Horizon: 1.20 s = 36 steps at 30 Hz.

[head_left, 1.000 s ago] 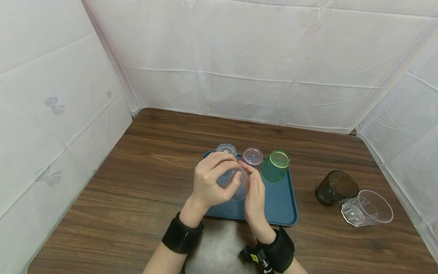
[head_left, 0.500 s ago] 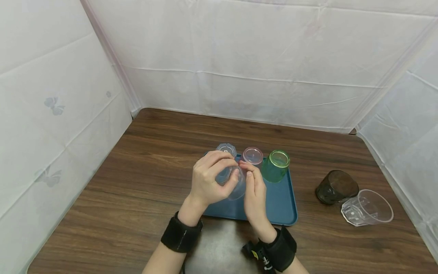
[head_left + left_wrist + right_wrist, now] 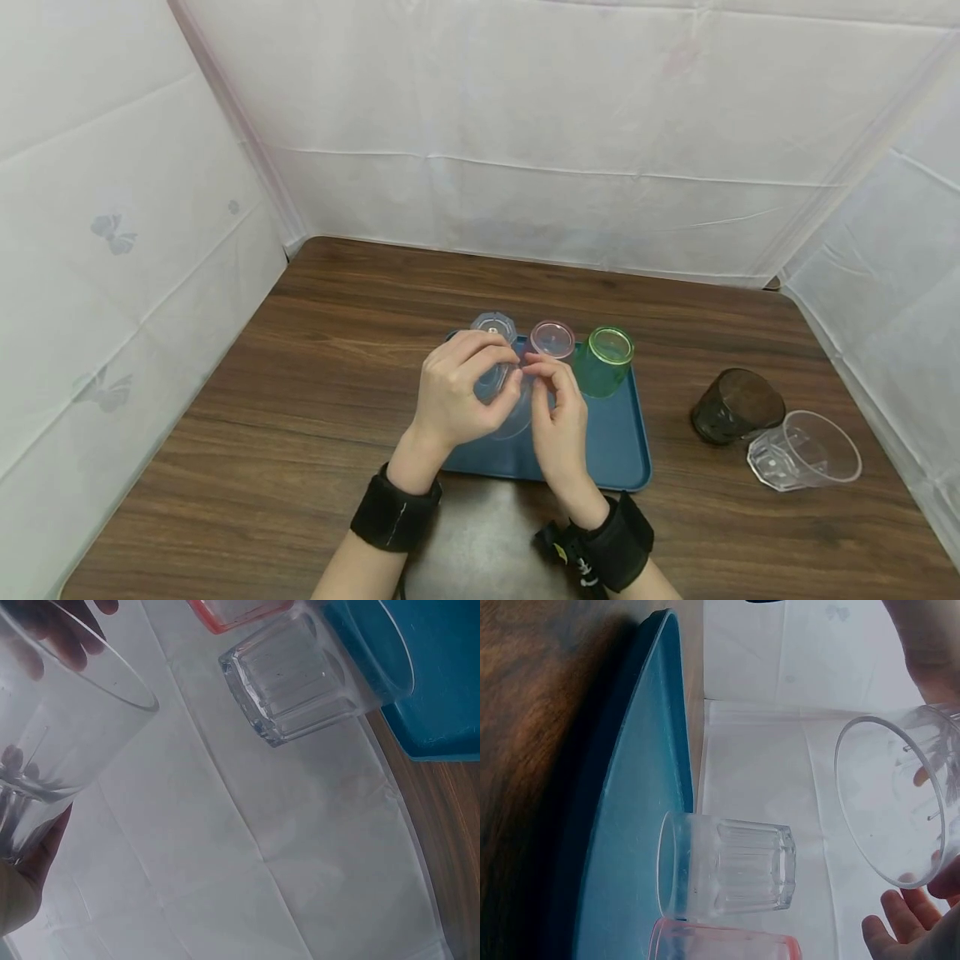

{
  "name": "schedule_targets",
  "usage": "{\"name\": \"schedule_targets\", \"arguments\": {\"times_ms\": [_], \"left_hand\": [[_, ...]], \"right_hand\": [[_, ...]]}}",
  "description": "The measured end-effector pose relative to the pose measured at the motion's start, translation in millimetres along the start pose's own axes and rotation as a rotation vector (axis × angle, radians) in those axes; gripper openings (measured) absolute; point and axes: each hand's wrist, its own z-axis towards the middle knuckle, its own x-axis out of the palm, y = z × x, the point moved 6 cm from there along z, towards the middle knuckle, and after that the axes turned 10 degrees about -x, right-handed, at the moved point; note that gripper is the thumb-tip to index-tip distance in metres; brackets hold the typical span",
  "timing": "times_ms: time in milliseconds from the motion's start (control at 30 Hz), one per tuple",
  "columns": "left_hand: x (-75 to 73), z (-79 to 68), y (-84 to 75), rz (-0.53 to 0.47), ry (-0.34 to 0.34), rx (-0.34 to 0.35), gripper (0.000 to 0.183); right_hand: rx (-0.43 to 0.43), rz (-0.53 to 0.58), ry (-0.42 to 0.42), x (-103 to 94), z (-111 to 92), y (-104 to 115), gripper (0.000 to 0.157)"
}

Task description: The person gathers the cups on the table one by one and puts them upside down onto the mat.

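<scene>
My left hand point(image 3: 461, 392) grips a clear plastic cup point(image 3: 889, 795) near its base and holds it upside down over the blue tray point(image 3: 637, 450), its rim tipped toward me. Beside it my right hand point(image 3: 561, 425) has loosely bent fingers, and its fingertips lie right at the cup's rim in the right wrist view. At the tray's far side stand three upturned cups: a clear faceted one point(image 3: 494, 325), a pink-rimmed one point(image 3: 553, 339) and a green one point(image 3: 603, 367). In the head view, the left hand hides much of the held cup.
To the right of the tray, on the wood table point(image 3: 247, 417), a dark brown tumbler point(image 3: 738, 408) and a clear cup point(image 3: 806, 454) stand mouth up, close together. White sheeting point(image 3: 525, 192) walls off the back and both sides.
My right hand has drawn slightly right, away from the left hand, and its fingers have bent more. The held cup has shifted a little left with the left hand. The cups standing on tray and table stay put.
</scene>
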Motion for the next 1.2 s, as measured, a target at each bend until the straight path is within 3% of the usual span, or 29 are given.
{"name": "schedule_targets", "arguments": {"times_ms": [667, 1200], "left_hand": [[3.9, -1.1, 2.5, 0.073, 0.066, -0.017, 0.010], [7.2, -2.2, 5.4, 0.122, 0.105, -0.027, 0.011]], "right_hand": [[-0.122, -0.134, 0.041, -0.1, 2.9, 3.4, 0.019], [-0.148, -0.165, 0.056, -0.2, 3.2, 3.6, 0.013]]}}
